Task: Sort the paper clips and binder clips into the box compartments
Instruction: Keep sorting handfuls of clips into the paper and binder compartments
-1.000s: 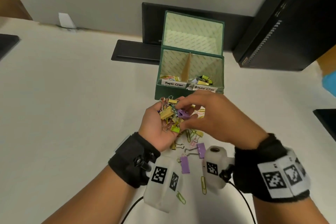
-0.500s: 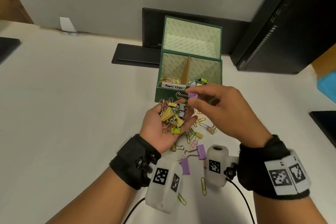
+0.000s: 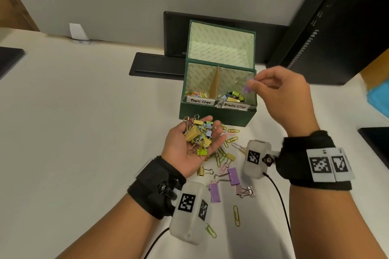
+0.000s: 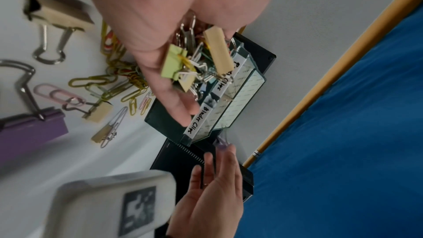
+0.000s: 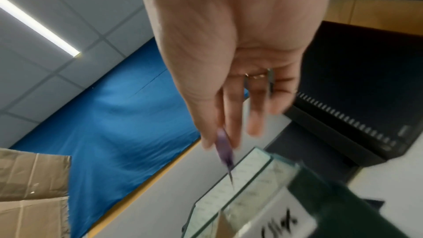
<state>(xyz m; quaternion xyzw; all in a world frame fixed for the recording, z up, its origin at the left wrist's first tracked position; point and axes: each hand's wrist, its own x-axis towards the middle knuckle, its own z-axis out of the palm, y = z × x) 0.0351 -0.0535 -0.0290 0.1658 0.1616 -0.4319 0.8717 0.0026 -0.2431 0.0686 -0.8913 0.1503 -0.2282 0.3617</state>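
Observation:
A green box [image 3: 216,114] stands with its lid up, split by a divider into "Paper Clips" on the left and "Binder Clips" on the right, each holding a few clips. My right hand [image 3: 250,84] pinches a small purple binder clip [image 3: 246,90] between thumb and forefinger, just above the right compartment. The wrist view shows that clip [image 5: 225,153] blurred over the box rim [image 5: 251,169]. In front of the box my left hand [image 3: 187,153] lies palm up, carrying a heap of mixed clips [image 3: 197,134]; its fingers are nearly straight under the heap [image 4: 194,64].
Loose paper clips [image 3: 229,141] and two larger purple binder clips [image 3: 232,175] lie on the white table between my wrists. A black monitor base [image 3: 155,66] sits behind the box on the left. A black computer tower [image 3: 336,27] stands to the right.
My right hand picked the purple binder clip off the heap in my left palm and carried it up and right over the box. The left hand stayed in place.

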